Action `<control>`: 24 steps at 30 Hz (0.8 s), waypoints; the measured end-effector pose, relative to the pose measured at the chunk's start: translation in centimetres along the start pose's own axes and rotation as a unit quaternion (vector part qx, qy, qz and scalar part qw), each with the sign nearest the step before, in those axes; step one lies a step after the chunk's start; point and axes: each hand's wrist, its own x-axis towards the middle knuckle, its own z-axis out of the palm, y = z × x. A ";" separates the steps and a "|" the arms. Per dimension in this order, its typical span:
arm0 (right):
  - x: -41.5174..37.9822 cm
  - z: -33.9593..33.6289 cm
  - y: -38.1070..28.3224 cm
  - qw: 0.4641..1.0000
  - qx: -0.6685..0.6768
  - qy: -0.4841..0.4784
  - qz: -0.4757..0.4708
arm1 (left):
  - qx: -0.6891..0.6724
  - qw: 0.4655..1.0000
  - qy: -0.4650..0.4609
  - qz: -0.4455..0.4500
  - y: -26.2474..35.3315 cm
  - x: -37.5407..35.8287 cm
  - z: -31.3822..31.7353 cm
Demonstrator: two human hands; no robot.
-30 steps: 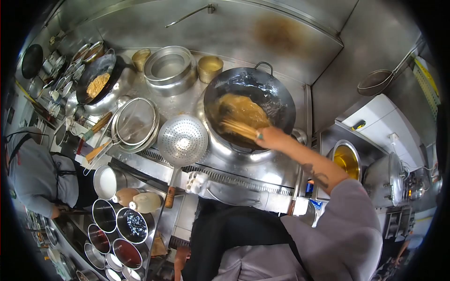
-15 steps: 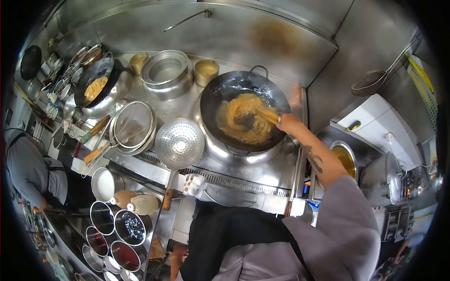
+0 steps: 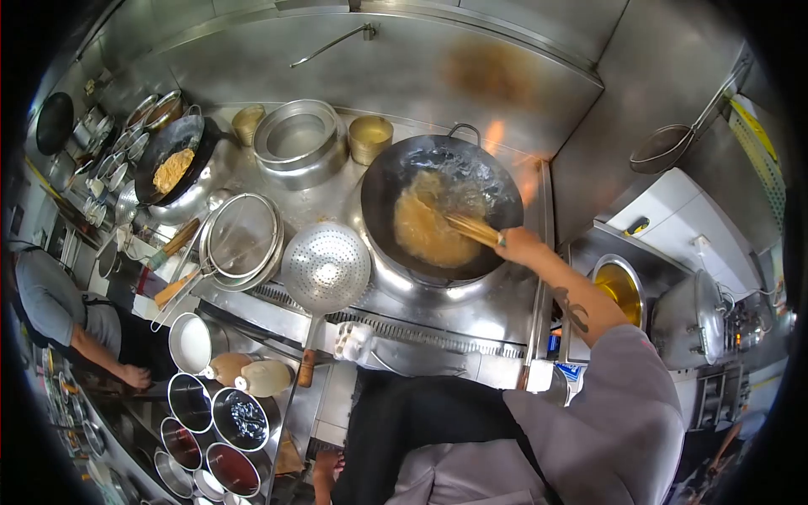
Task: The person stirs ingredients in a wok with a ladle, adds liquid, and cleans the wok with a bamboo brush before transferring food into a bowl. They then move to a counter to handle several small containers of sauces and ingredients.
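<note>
Holding a bamboo brush (image 3: 471, 229) in my right hand (image 3: 520, 245), at the near right rim of the wok (image 3: 380, 210). Fingers wrapped shut around the brush's end, a bit of green showing at the grip. Brush slants in from the wok's right side, bristle tips down in brownish, churned liquid (image 3: 431, 229) that covers much of the wok's floor. The wok itself sits straight ahead of me, loop handle at its far rim; flame (image 3: 496, 133) shows just past its far right rim. My left hand (image 3: 326, 465) hangs low, well to my side of the wok and left of it, beside the black apron (image 3: 412, 404). Those fingers look part curled; cannot tell how far open, nor whether they have hold of anything. Near the wok: a perforated skimmer (image 3: 326, 268) just left and nearer me, a metal cup (image 3: 370, 139) by its far left rim, a pot (image 3: 300, 145) farther left, a bowl of yellow liquid (image 3: 619, 286) well off to its right. Step in hand, as I judge it: brushing the liquid round the wok's inside, the mess loosening into it. The next stroke calls for a firm grip, bristles pressed flat to the metal, a sweep kept below the rim lest liquid slop over, and knuckles clear of the wok's hot right edge.
</note>
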 end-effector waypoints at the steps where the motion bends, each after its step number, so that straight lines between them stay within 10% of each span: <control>1: 1.6 0.3 0.1 1.000 0.001 0.000 -0.003 | -0.029 0.999 0.002 -0.015 1.0 -0.9 0.1; 6: 10.9 2.6 -4.3 0.991 0.093 0.096 -0.026 | -0.171 0.981 0.004 -0.095 2.3 -1.0 0.3; 12: 1.9 4.1 -7.2 0.978 0.093 0.085 -0.165 | -0.337 0.925 -0.002 -0.174 2.2 0.1 0.2; 14: 0.9 1.4 -4.5 0.994 0.037 -0.038 -0.097 | -0.392 0.898 -0.003 -0.200 2.0 -0.2 0.2; 18: 6.9 0.6 -2.0 0.999 0.030 0.020 0.018 | -0.497 0.834 -0.003 -0.240 2.0 -0.8 0.3; 21: 6.0 3.3 -3.6 0.998 0.042 0.053 0.020 | -0.375 0.779 -0.013 -0.503 2.7 3.3 -1.1; 24: 2.7 1.9 -2.5 0.994 0.003 0.072 -0.078 | -0.360 0.794 0.019 -0.489 5.8 2.9 -4.1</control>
